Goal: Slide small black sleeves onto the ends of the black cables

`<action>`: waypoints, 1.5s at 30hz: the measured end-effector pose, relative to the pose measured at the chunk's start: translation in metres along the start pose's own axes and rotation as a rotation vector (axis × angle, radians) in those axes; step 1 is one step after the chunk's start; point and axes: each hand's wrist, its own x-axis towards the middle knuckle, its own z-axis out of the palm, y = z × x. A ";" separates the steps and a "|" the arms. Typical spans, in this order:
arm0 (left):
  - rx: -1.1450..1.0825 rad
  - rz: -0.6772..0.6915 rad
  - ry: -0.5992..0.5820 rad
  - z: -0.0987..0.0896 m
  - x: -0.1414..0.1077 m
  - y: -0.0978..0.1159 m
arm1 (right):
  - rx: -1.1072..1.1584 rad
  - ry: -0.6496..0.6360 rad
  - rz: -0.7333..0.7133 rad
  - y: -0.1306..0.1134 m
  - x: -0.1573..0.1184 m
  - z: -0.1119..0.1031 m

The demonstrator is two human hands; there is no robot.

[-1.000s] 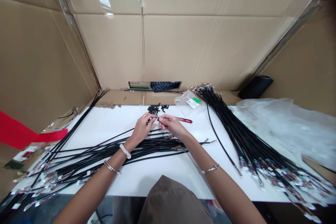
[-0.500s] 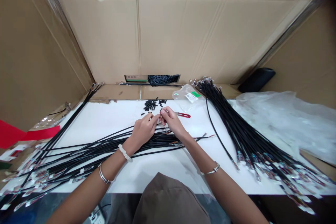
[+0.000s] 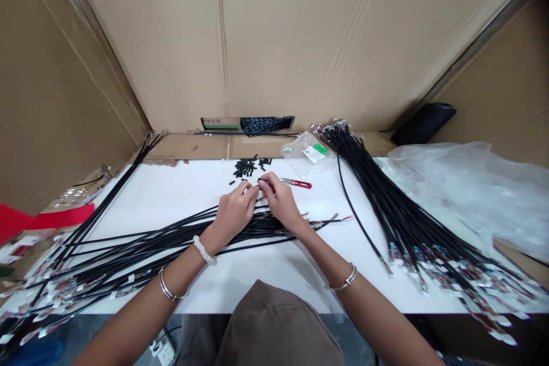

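My left hand [image 3: 235,207] and my right hand [image 3: 281,201] meet over the middle of the table, fingertips pinched and nearly touching. A small black piece [image 3: 261,180] shows at my right thumb and fingertips. What my left fingers pinch is hidden behind them; a thin cable end seems to show just under the fingertips. Below both hands lies a loose bundle of black cables [image 3: 171,246], with bare coloured wires at their ends. Just beyond my fingers is a pile of short black pieces [image 3: 245,167]. Red-handled thread snips [image 3: 300,183] lie right of my right hand.
A thick bundle of black cables [image 3: 377,194] runs down the right side. Next to it are clear plastic sheeting [image 3: 467,189] and a black roll [image 3: 424,123]. A clear bag [image 3: 303,154] with labels lies at the back. Cardboard walls [image 3: 274,46] enclose the white table [image 3: 141,194].
The view has tilted slightly. My right hand has closed in against the left fingertips, and more of the snips now shows.
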 end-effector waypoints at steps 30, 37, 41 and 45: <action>-0.405 -0.230 0.223 -0.005 0.006 0.012 | 0.538 -0.077 0.239 0.004 0.008 -0.006; -0.486 -0.225 0.271 -0.006 0.008 0.006 | 0.448 -0.182 0.226 0.005 0.011 -0.022; -0.522 -0.230 0.280 -0.007 0.009 0.004 | 0.393 -0.205 0.186 0.002 0.009 -0.024; -0.542 -0.230 0.284 -0.007 0.010 0.004 | 0.350 -0.193 0.172 -0.001 0.008 -0.026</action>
